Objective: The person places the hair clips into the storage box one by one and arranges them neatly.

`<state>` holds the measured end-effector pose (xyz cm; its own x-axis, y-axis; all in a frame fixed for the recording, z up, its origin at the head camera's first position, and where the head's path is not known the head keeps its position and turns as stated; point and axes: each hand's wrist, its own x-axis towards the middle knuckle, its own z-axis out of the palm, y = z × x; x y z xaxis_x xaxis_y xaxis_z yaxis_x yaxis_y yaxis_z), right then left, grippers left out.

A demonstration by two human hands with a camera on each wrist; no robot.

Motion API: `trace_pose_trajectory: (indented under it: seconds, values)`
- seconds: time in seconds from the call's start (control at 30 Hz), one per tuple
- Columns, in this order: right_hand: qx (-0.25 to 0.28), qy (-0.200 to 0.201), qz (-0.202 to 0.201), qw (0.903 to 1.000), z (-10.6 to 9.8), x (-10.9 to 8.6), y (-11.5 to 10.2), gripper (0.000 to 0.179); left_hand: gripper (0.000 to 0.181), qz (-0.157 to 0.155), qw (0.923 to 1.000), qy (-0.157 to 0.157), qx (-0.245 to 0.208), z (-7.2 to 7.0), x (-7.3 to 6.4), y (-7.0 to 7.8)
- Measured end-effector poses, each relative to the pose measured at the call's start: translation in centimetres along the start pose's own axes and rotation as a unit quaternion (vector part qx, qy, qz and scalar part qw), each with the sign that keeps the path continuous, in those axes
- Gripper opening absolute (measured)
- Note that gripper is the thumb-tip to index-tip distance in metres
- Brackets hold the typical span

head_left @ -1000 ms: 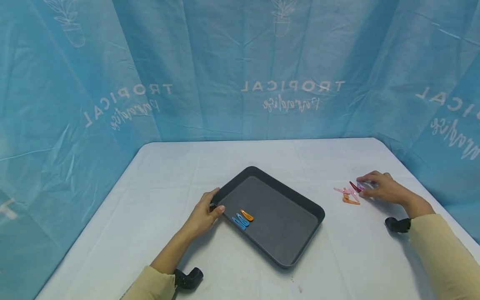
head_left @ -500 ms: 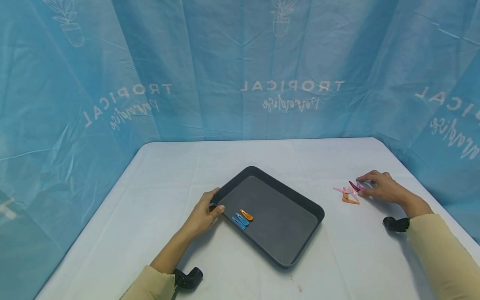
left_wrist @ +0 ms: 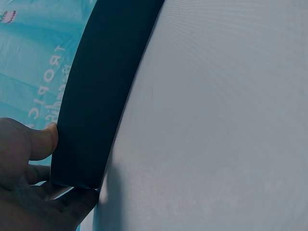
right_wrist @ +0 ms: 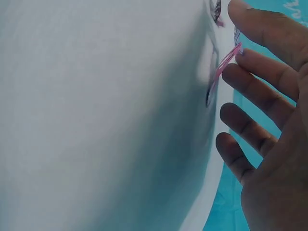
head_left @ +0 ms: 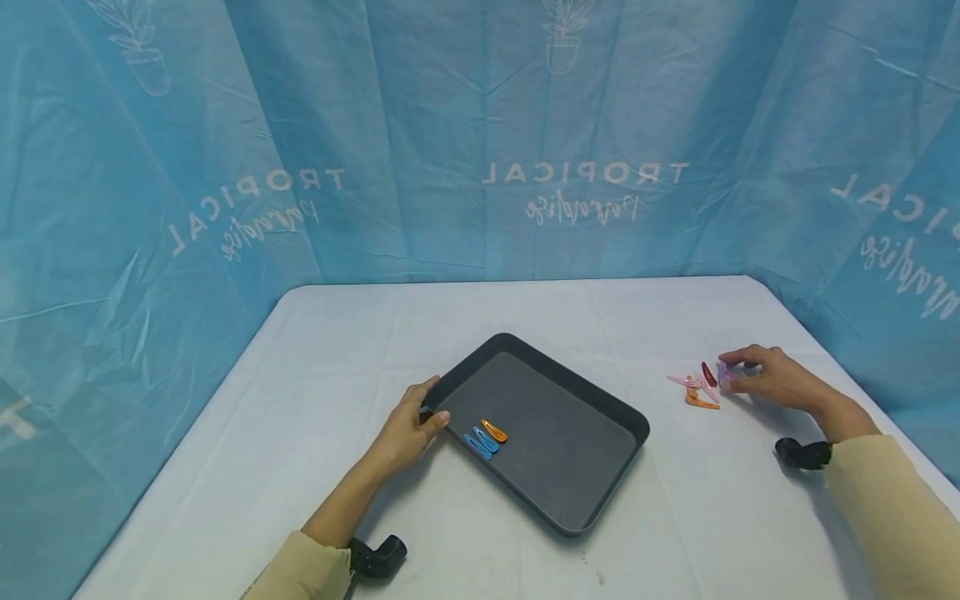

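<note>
My left hand [head_left: 402, 427] grips the left corner of a dark grey baking tray [head_left: 566, 371], thumb at the rim and fingers beneath; the left wrist view shows the thumb against the tray's outer wall [left_wrist: 96, 106]. Inside the tray lie an orange hair clip [head_left: 494, 431] and blue hair clips [head_left: 485, 439]. At the right, my right hand [head_left: 776, 382] reaches over a small pile, thumb and fingers apart around a purple clip [head_left: 723, 377]. Beside it lie a dark red hair clip [head_left: 708, 374], pink clips [head_left: 684, 382] and orange clips [head_left: 702, 403]. The right wrist view shows a pink clip [right_wrist: 225, 62] near the fingertips.
A white cloth [head_left: 360, 333] covers the table. Blue printed curtains [head_left: 450, 125] hang behind and at both sides. Black wrist-worn devices [head_left: 377, 557] sit at both cuffs.
My right hand has shifted slightly right, away from the dark red clip, which has turned more upright in view. The purple clip shows more now. My left hand and the tray stay still.
</note>
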<state>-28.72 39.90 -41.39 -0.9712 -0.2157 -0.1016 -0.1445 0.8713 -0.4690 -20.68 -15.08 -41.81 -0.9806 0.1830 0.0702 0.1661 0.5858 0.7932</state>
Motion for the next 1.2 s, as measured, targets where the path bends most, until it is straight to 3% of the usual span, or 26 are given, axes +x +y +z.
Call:
trace_pose_trajectory:
  seconds: [0.33, 0.77, 1.0, 1.2]
  values:
    - [0.028, 0.029, -0.042, 0.9983, -1.0, -0.6, -2.0, 0.057, 0.061, -0.004, 1.0000, 0.000, -0.007, 0.0, 0.0, 0.0]
    - [0.025, 0.057, -0.120, 0.9908, -1.4, -0.7, -8.6, 0.055, 0.061, 0.002, 1.0000, 0.002, -0.006, 0.0, 0.0, 0.1]
    - [0.038, 0.065, -0.183, 0.9803, -1.0, -0.6, -12.7, 0.051, 0.061, 0.005, 1.0000, 0.003, -0.001, 0.0, -0.1, 0.1]
    - [0.032, 0.068, -0.258, 0.9633, -0.3, 0.0, -15.6, 0.051, 0.062, 0.002, 1.0000, 0.000, 0.003, -0.1, -0.1, 0.1]
